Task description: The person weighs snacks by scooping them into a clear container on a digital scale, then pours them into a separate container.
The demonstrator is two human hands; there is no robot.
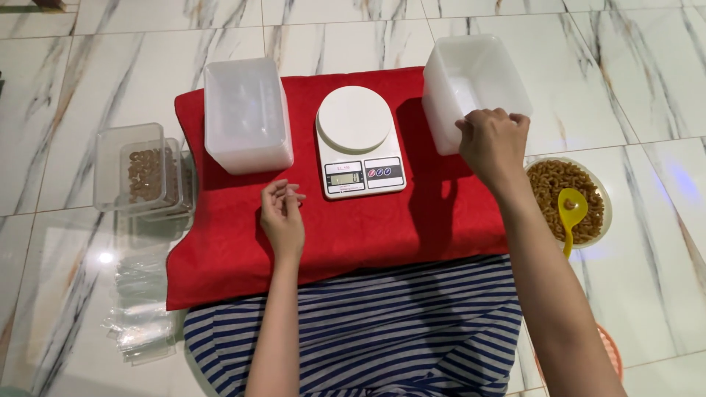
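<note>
The right hand point(494, 141) gripped the near rim of a white plastic tub point(471, 88) that stood open at the right edge of a red towel point(397, 228), its fingers point(500, 116) curled narrow over the rim. The tub looked empty from this view. The left hand point(282, 217) rested on the towel just in front of an upturned white tub point(245, 114), its fingers loosely bent and holding nothing. Between the 2 tubs sat a white kitchen scale point(359, 140) with a round platform and a small display facing the person.

The towel lay on a marbled tile floor point(647, 66). To its right, near the right forearm, stood a round bowl of brown spiral pasta point(551, 192) with a yellow spoon point(571, 213) resting in it. To the left of the towel stood clear plastic containers point(136, 169), at least 1 holding some pasta, and nearer the person lay a loose stack of clear plastic bags point(140, 309). A blue-and-white striped garment point(382, 331) covered the person's lap.
</note>
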